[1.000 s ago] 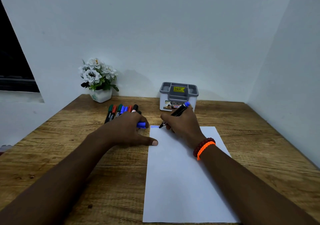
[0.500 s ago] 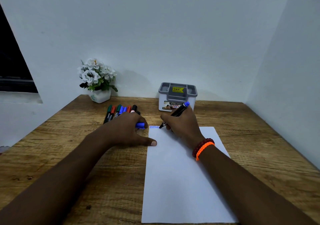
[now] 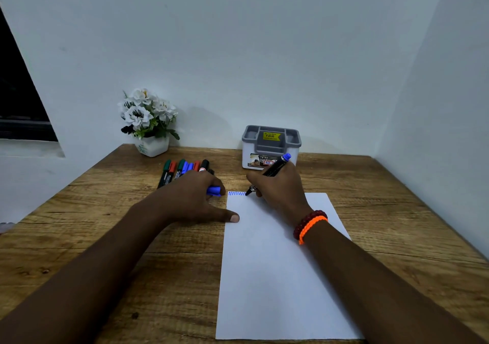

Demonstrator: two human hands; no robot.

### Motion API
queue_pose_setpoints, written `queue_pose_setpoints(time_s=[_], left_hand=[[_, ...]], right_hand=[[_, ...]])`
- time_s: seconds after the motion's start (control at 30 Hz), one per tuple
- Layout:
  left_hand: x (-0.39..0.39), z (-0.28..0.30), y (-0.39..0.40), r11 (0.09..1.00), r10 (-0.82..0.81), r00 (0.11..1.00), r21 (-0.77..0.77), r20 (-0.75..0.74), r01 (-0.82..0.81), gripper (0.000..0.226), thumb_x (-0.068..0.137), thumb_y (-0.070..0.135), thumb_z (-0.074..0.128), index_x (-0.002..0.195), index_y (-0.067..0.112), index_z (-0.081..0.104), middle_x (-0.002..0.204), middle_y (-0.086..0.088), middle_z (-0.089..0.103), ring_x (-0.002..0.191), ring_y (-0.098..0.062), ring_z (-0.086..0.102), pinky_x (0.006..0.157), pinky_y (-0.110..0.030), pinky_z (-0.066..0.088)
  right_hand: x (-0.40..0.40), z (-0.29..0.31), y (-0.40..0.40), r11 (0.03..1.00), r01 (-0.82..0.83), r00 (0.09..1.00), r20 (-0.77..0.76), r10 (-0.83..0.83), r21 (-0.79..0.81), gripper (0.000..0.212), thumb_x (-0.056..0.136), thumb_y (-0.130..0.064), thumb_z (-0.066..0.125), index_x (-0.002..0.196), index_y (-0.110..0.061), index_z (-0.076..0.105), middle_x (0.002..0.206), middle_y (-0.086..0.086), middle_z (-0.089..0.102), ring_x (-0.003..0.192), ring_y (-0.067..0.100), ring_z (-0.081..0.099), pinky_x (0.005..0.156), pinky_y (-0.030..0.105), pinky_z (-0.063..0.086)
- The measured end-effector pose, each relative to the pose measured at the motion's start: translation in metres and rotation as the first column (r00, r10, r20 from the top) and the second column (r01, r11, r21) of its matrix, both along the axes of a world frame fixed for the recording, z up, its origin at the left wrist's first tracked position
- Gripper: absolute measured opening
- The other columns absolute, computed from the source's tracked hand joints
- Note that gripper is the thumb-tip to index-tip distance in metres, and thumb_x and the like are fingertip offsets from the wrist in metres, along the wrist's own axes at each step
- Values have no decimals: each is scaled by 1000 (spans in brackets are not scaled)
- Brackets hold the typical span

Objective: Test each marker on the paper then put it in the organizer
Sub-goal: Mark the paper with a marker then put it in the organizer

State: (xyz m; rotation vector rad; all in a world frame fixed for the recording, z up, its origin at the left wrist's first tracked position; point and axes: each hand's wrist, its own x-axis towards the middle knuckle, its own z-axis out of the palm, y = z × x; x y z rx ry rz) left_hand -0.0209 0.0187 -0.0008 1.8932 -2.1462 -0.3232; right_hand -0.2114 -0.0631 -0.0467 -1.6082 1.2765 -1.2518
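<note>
My right hand (image 3: 280, 187) grips a black marker with a blue end (image 3: 275, 169), its tip touching the top left of the white paper (image 3: 267, 277) beside a short blue zigzag line (image 3: 236, 193). My left hand (image 3: 193, 198) holds the blue cap (image 3: 213, 191) in its curled fingers, and its thumb presses the paper's left edge. A row of several capped markers (image 3: 182, 170) in green, red, blue and black lies behind my left hand. The grey and white organizer (image 3: 271, 142) stands at the back, behind my right hand.
A white pot of white flowers (image 3: 148, 124) stands at the back left against the wall. Walls close the wooden table (image 3: 397, 211) at the back and on the right. A dark window opening is at the far left.
The blue zigzag has grown slightly to the right as the marker tip moves along the paper's top edge. Both hands otherwise stay in place.
</note>
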Motion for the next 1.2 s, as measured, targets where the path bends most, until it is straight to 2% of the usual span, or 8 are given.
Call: queue_pose_setpoints(time_s=[0.2,0.4,0.53,0.63,0.8,0.9,1.03,1.2], left_hand=[[0,0,0,1000,4,1000,8,5,-4,82,68,71,76,133,25,61,82,18,48,74,-1,50,62,-17,39],[0,0,0,1000,1,1000,14,-6,-1,81,68,71,76,133,25,61,83,19,49,76,-1,51,62,-17,39],[0,0,0,1000,5,1000,19,-4,-4,81,68,70,76,134,25,60,81,19,47,73,-1,49,61,-17,38],[0,0,-1,1000,2,1000,16,-7,-2,81,68,70,76,134,25,61,78,19,46,71,-1,48,60,-17,37],[0,0,0,1000,9,1000,15,-2,-9,80,69,69,76,134,25,61,78,19,46,71,0,48,61,-17,37],[-1,0,-1,1000,7,1000,11,-2,-7,79,69,69,76,133,25,61,76,19,45,69,0,47,59,-16,35],[0,-1,-1,1000,9,1000,8,-3,-9,78,68,69,77,132,26,62,77,18,47,70,-1,49,60,-16,37],[1,-1,-1,1000,3,1000,7,5,-3,78,69,69,76,132,26,62,82,19,50,77,-1,52,66,-18,42]], right_hand=[[1,0,-1,1000,15,1000,5,-15,0,54,54,-51,69,90,-12,76,82,3,78,81,21,77,69,32,60],[-1,-1,-3,1000,18,1000,-10,-18,-2,36,66,-40,75,89,-13,77,79,1,78,79,20,77,66,30,57],[0,1,0,1000,28,1000,-11,-28,-9,47,57,-49,70,87,-14,76,77,1,78,77,20,77,66,30,58],[0,1,0,999,41,999,0,-41,-14,38,59,-42,70,82,-12,75,74,0,77,76,21,77,69,33,61],[-1,1,0,999,43,999,9,-43,-5,42,57,-44,71,86,-14,75,79,0,78,81,22,78,73,37,64],[-2,1,1,999,47,999,2,-47,-12,39,59,-41,71,87,-16,75,81,-1,78,81,20,77,72,33,62],[-1,2,2,999,51,999,7,-51,-13,51,54,-49,69,91,-15,76,85,-1,78,84,18,77,72,31,60],[-1,2,3,998,55,998,22,-55,-10,49,59,-43,72,99,-14,76,89,-4,79,85,13,76,68,24,53]])
